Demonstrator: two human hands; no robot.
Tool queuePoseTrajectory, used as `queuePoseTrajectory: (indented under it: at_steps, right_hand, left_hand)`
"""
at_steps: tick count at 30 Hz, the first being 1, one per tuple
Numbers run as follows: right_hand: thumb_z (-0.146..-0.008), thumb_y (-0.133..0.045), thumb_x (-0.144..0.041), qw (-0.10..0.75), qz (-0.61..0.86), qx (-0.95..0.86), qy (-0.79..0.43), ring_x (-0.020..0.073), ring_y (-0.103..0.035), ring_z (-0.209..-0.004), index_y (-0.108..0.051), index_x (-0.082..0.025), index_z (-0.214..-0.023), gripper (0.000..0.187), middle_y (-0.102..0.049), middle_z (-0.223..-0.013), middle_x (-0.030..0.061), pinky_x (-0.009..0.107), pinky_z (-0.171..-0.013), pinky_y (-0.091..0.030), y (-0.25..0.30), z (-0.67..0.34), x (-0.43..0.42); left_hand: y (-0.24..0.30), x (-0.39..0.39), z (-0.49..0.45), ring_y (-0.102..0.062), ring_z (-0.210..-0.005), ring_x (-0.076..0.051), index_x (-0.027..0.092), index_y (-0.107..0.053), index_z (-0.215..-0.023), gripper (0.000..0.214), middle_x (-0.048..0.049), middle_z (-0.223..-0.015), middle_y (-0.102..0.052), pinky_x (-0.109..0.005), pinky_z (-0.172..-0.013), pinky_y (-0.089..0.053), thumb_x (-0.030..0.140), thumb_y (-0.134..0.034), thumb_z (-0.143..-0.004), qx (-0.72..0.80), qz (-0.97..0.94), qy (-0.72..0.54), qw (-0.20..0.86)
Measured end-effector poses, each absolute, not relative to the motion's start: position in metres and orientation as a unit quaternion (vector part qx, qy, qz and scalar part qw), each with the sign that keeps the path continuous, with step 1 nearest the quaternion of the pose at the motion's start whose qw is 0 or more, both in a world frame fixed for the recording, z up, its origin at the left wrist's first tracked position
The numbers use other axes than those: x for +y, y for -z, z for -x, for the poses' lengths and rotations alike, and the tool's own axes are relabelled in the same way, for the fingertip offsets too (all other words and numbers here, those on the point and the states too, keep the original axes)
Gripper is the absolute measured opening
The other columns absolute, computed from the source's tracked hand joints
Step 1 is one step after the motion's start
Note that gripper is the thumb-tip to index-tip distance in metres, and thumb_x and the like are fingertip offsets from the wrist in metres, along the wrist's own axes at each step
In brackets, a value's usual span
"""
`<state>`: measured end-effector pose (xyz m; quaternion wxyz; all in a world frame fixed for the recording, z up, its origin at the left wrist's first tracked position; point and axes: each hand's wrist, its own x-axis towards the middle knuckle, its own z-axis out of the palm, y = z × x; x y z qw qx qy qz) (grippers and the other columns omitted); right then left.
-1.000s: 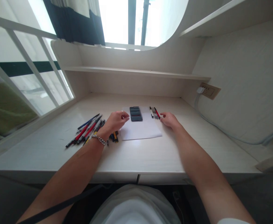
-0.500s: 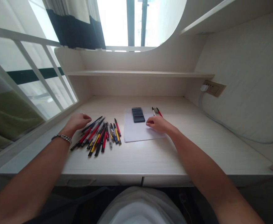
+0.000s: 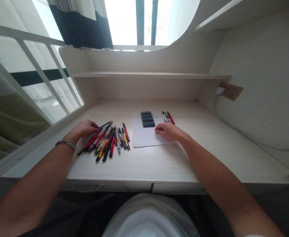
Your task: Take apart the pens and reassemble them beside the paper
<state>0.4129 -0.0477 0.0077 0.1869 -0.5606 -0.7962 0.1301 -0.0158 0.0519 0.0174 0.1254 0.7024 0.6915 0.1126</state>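
Observation:
A pile of several pens (image 3: 107, 140), red, yellow, blue and black, lies on the white desk (image 3: 159, 161) left of centre. My left hand (image 3: 85, 127), with a chain bracelet on the wrist, rests at the pile's far left end, fingers curled onto the pens there. A white sheet of paper (image 3: 144, 136) lies at the middle with a dark phone (image 3: 147, 119) on its far edge. My right hand (image 3: 168, 131) lies on the sheet's right side, fingers loosely bent and holding nothing. A few pens (image 3: 168, 117) lie apart, just right of the phone.
A low shelf (image 3: 146, 75) runs along the back of the desk, with a window above. A wall socket (image 3: 229, 90) with a plug and white cable is at the right. A white railing (image 3: 36, 65) borders the left side.
My left hand left the paper, swung to the pile's left end and now touches the pens. My right hand moved from the separate pens onto the paper.

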Motion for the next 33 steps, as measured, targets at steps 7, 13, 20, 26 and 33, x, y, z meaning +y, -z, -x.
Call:
queuePoseTrajectory:
  at_steps: [7,13,20,26,33]
  right_hand:
    - [-0.085,-0.061,-0.030,0.184,0.562,-0.796,-0.131,0.0188,-0.064,-0.081,-0.076,-0.022,-0.090,0.018,-0.074,-0.092,0.0039,0.025,-0.071,-0.044,-0.009,-0.413,-0.049]
    - [-0.087,-0.060,-0.030,0.201,0.580,-0.780,-0.124,0.0176,-0.065,-0.081,-0.076,-0.022,-0.091,0.019,-0.074,-0.092,0.0055,0.024,-0.069,-0.044,-0.010,-0.417,-0.045]
    - [-0.087,-0.060,-0.029,0.239,0.626,-0.739,-0.077,0.0172,-0.066,-0.083,-0.077,-0.019,-0.093,0.021,-0.075,-0.090,0.0069,0.023,-0.072,-0.043,-0.015,-0.438,-0.039]
    - [-0.085,-0.060,-0.029,0.261,0.651,-0.710,-0.066,0.0175,-0.066,-0.080,-0.077,-0.018,-0.092,0.022,-0.075,-0.089,0.0069,0.025,-0.071,-0.043,-0.010,-0.458,-0.030]
    - [-0.085,-0.061,-0.028,0.266,0.634,-0.722,-0.082,0.0177,-0.066,-0.082,-0.077,-0.018,-0.090,0.020,-0.075,-0.089,0.0072,0.024,-0.072,-0.043,-0.009,-0.452,-0.032]
  left_hand:
    - [-0.014,0.059,0.019,-0.066,-0.081,-0.030,0.016,-0.076,-0.079,0.028,-0.0150,-0.090,-0.074,-0.033,-0.069,-0.047,0.033,-0.064,-0.061,0.692,-0.716,-0.049,0.076]
    - [-0.043,0.044,-0.023,-0.065,-0.083,-0.027,0.018,-0.075,-0.100,0.036,-0.0099,-0.094,-0.073,-0.033,-0.072,-0.047,0.039,-0.059,-0.075,0.669,-0.723,-0.174,-0.007]
    - [-0.041,0.008,-0.158,-0.063,-0.081,-0.019,0.020,-0.075,-0.096,0.025,-0.0068,-0.091,-0.073,-0.026,-0.069,-0.045,0.028,-0.058,-0.080,0.491,-0.846,-0.198,0.058]
    - [-0.006,0.000,-0.216,-0.064,-0.082,-0.020,0.019,-0.076,-0.093,0.024,-0.0088,-0.091,-0.074,-0.027,-0.070,-0.045,0.020,-0.056,-0.079,0.441,-0.881,-0.157,0.071]
    - [0.010,0.000,-0.214,-0.066,-0.087,-0.023,0.019,-0.077,-0.094,0.024,-0.0111,-0.094,-0.074,-0.029,-0.076,-0.047,0.023,-0.058,-0.080,0.449,-0.878,-0.150,0.073]
